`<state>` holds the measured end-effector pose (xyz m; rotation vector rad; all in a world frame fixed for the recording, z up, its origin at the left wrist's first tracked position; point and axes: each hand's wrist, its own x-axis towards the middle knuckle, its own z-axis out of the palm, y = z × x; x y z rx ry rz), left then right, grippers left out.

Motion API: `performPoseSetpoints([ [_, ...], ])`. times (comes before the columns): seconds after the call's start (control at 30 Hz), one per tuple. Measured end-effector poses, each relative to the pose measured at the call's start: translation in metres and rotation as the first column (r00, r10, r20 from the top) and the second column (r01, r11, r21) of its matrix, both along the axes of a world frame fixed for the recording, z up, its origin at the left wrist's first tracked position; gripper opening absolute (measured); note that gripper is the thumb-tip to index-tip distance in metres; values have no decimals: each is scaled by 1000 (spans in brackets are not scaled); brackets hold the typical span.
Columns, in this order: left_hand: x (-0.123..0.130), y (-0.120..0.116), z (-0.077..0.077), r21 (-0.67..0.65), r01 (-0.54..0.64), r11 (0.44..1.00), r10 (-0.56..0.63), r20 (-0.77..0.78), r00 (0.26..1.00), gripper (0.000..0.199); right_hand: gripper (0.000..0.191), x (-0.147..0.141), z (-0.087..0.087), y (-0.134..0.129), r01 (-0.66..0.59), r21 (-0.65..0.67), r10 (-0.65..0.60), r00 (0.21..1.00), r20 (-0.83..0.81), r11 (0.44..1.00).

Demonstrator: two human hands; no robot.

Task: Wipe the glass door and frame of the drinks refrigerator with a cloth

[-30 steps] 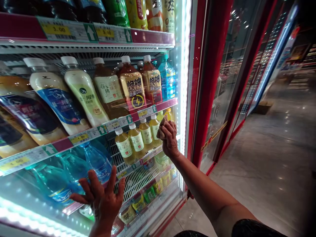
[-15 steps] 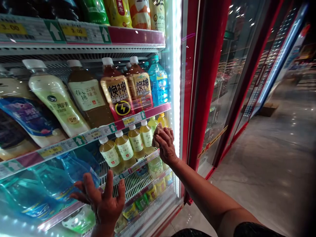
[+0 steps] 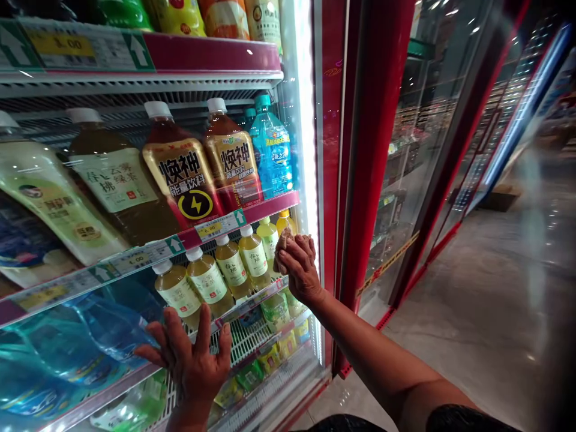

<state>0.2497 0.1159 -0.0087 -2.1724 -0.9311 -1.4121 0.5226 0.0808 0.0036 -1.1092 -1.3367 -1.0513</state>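
My right hand [image 3: 302, 273] is wrapped round a crumpled brownish cloth [image 3: 283, 241], held up at the glass front near the right edge of the lit drinks cooler. The cloth overlaps a yellow-capped bottle [image 3: 285, 222] in the view. My left hand [image 3: 198, 363] is raised lower down with its fingers spread and nothing in it. Whether its fingertips touch the glass, I cannot tell. Beyond that hand stand small tea bottles [image 3: 207, 279] with pale labels and white caps.
Above are large brown-red drink bottles [image 3: 182, 171] and a blue bottle [image 3: 272, 153] on a shelf with a maroon price strip [image 3: 265, 207]. A red door frame [image 3: 375, 150] rises at the right. Past it are more glass doors and a shiny floor [image 3: 432, 336].
The view has shifted, so the bottles appear further left and larger. My right hand keeps its grip on the cloth, at nearly the same place in view. My left hand stays spread.
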Motion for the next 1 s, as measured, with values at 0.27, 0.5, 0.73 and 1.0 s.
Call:
performPoseSetpoints([
  [0.27,2,5,-4,15,-27,1000,27,15,1000,98,60,19,10,-11,48,-60,-45,998,47,997],
  [0.5,-3,9,-8,9,-40,999,40,-16,999,98,59,20,-12,-15,9,-56,-8,1000,18,998],
  [0.73,0,7,-9,26,-72,997,72,-7,997,92,51,37,-3,-29,93,-107,-83,992,97,990],
  [1.0,-7,11,-8,104,-77,992,85,-74,994,91,53,45,-11,-37,134,-95,-130,990,47,986],
])
